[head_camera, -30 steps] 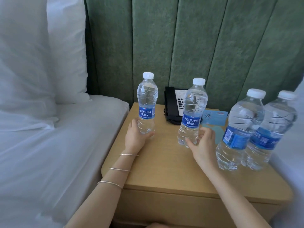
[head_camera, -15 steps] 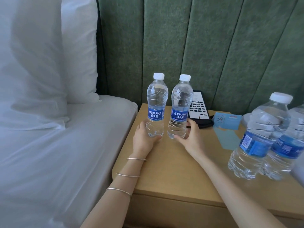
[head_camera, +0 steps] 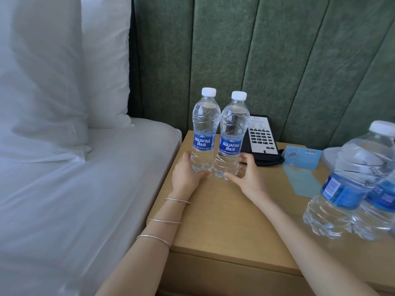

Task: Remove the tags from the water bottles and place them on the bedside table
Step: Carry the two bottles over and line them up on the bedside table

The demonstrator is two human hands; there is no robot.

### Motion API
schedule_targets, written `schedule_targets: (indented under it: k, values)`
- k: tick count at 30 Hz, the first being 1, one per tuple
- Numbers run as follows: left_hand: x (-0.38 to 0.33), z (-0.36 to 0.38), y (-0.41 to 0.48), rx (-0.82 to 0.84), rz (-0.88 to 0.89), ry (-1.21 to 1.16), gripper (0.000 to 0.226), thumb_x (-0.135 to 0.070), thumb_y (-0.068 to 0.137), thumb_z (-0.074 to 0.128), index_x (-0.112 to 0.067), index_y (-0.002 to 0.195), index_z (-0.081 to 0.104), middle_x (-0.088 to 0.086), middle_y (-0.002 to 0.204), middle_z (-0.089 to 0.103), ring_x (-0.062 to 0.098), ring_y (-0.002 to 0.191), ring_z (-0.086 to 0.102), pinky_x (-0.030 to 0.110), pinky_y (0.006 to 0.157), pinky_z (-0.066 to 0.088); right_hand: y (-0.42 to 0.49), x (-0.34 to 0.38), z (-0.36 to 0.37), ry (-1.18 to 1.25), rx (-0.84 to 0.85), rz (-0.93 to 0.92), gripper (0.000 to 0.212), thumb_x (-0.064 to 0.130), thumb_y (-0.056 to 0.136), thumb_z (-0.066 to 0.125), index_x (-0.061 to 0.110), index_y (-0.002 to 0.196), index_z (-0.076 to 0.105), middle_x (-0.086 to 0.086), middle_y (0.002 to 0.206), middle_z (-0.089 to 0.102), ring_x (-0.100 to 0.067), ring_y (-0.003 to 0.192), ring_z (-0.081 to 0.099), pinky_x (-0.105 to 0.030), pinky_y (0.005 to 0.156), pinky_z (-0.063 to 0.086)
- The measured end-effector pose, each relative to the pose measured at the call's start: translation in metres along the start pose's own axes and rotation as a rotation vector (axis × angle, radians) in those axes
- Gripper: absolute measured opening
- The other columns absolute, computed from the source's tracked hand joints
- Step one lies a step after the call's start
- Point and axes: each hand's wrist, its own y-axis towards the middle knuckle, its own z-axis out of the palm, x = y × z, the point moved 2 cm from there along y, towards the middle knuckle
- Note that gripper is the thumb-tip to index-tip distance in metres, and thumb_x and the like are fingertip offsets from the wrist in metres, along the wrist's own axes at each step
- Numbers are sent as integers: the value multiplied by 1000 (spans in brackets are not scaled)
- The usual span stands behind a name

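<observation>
Bedside holding, as seen from the front of the desk (head_camera: 224, 216).

1. Left Aquafina bottle (head_camera: 205, 129): clear, white cap, blue label. Upright near the desk's far left corner. The left hand (head_camera: 185, 176) grips its base, thumb across the front and fingers (head_camera: 186, 155) curled round the far side.
2. Right Aquafina bottle (head_camera: 233, 135): same make, upright just beside the first. The two look to be touching at the shoulder, though the glare makes that hard to confirm. The right hand (head_camera: 249, 178) holds its base, thumb low at the front and fingers wrapped behind.
3. Telephone (head_camera: 262, 138): black with a white keypad panel, at the desk's far edge, directly behind the right bottle.
4. Blue card (head_camera: 304, 157): propped up to the right of the telephone, with a pale blue sheet (head_camera: 304, 182) lying flat in front of it.
5. Large bottle (head_camera: 347, 182) and second large bottle (head_camera: 382, 201): blue labels, standing together at the desk's right edge, the second partly cut off by the view and blurred.
6. Bangles (head_camera: 177, 201): three thin silver ones, on the left forearm.
7. Bed (head_camera: 85, 189): white sheet, against the desk's left edge, with white pillows (head_camera: 42, 71) at its head.
8. Headboard (head_camera: 277, 60): green padded panels behind the desk and bed.
</observation>
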Motion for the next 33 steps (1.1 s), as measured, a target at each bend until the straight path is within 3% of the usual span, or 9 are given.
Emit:
schedule_targets:
  k: [12, 15, 19, 24, 27, 33]
  values:
    - [-2, 0, -3, 28, 16, 88, 76, -34, 73, 79, -13, 136, 42, 6, 128, 58, 25, 114, 55, 36, 89, 46, -5, 5, 0, -62, 36, 4, 77, 25, 76, 76, 11, 138, 32, -4, 135, 47, -15, 119, 50, -40, 100, 44]
    - [-2, -2, -12, 90, 5, 259, 85, -43, 80, 70, -8, 145, 27, 12, 138, 47, 29, 124, 46, 40, 98, 39, -18, 9, -7, -204, 63, -38, 81, 29, 83, 69, 8, 145, 21, -8, 146, 34, -18, 130, 38, -22, 107, 25]
    - [-3, -8, -41, 212, 33, 656, 71, -54, 94, 40, -5, 144, 28, 15, 152, 27, 30, 142, 17, 46, 116, 9, -37, 8, -25, -370, 86, -123, 77, 25, 88, 62, 7, 147, 16, -9, 151, 22, -19, 137, 26, -10, 99, 11]
    - [-15, -4, -83, 292, 100, 764, 74, -63, 94, 20, -15, 151, 17, 9, 159, 10, 27, 146, 2, 47, 116, 2, -55, 16, -46, -435, 66, -191, 71, 24, 89, 62, 7, 145, 23, -8, 151, 24, -20, 137, 29, -23, 107, 20]
    - [-29, 3, -101, 377, 163, 761, 73, -65, 93, 18, -21, 151, 12, 4, 160, 5, 25, 146, -2, 48, 116, -1, -71, 24, -60, -441, 13, -245, 65, 27, 89, 60, 11, 144, 29, -2, 148, 30, -17, 132, 35, -26, 103, 30]
    - [-62, 36, -132, 564, 366, 710, 65, -62, 95, 16, -31, 152, 8, -7, 160, -1, 18, 146, -8, 48, 116, -6, -134, 28, -118, -362, -317, -333, 35, 28, 88, 59, 10, 119, 58, -2, 115, 58, -9, 104, 53, -17, 91, 38]
